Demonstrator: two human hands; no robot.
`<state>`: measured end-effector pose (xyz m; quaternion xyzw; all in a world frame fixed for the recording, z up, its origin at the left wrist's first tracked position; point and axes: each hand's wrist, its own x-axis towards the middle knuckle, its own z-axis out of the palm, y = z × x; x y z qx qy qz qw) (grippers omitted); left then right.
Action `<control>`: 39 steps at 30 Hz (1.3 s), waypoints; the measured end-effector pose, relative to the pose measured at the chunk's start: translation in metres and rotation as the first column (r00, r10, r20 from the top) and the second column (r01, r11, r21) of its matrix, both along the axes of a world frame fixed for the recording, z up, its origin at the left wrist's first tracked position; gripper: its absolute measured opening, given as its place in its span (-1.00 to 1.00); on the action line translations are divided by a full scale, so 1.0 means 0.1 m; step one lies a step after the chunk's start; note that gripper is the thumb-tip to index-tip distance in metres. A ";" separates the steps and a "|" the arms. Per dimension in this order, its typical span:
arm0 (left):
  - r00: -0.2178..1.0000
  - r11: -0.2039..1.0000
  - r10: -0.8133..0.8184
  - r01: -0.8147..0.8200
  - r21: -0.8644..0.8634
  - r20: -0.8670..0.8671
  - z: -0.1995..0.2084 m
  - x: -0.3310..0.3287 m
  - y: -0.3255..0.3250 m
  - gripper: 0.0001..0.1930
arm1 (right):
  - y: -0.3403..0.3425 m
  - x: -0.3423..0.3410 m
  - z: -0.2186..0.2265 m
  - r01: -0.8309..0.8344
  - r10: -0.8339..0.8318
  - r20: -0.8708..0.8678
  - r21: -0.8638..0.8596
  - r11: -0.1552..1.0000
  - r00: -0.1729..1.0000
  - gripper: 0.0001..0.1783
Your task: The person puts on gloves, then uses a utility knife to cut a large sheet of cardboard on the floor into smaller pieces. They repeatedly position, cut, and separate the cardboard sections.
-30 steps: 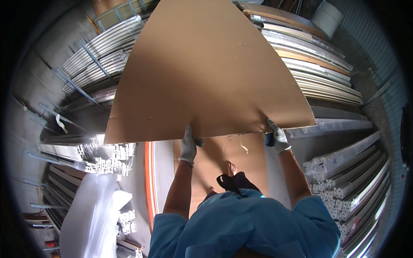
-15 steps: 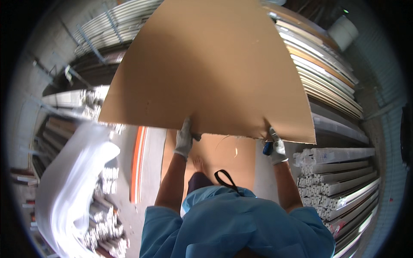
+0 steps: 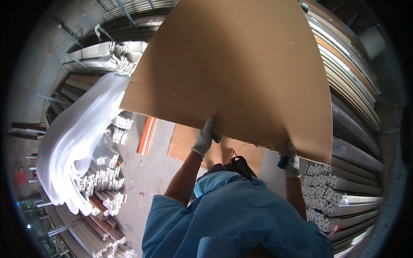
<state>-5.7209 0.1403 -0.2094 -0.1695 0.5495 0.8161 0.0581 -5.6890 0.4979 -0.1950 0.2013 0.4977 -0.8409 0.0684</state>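
Observation:
A large brown cardboard sheet (image 3: pixel 241 73) spreads out in front of me, its near edge ragged between my hands. My left hand (image 3: pixel 204 136), in a white glove, grips that edge near its middle, thumb on top and fingers underneath. Toward the right corner my gloved right hand (image 3: pixel 292 161) clamps the same edge. A small dark blue object (image 3: pixel 282 162) shows beside the right hand's fingers; its kind is unclear. Under the raised sheet, another piece of cardboard (image 3: pixel 185 144) lies on the floor by my feet, partly hidden.
Long wrapped profiles (image 3: pixel 327 189) are stacked on the right. To the left, white foam wrap (image 3: pixel 73 142) drapes over racks of profiles (image 3: pixel 101 182). An orange-and-white striped strip (image 3: pixel 147 135) lies on the grey floor (image 3: pixel 142 172). More long boards (image 3: pixel 348 73) line the far right.
The view has turned, and the sheet with both hands now appears farther right and tilted, its right corner lower. Both hands still hold its near edge.

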 end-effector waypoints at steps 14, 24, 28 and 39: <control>0.992 1.000 -0.004 0.002 0.016 0.129 -0.61 2.21 0.00 -0.47 | 0.04 2.16 -0.30 0.028 -0.062 0.273 0.129 0.991 0.960 -0.64; 0.865 0.828 0.347 -0.464 0.314 0.362 -1.53 2.13 -0.52 -0.37 | -0.05 2.05 -0.92 0.008 -0.007 0.233 -0.003 1.000 0.972 -0.61; 0.871 0.872 0.307 -0.419 0.254 0.383 -1.95 1.83 -0.87 -0.36 | -0.21 1.71 -1.20 0.036 -0.043 0.233 0.037 0.999 0.971 -0.63; 0.888 0.935 0.171 -0.283 0.215 0.426 -2.75 1.45 -0.99 -0.59 | -0.14 1.63 -1.89 0.012 -0.080 0.346 0.193 0.981 0.935 -0.63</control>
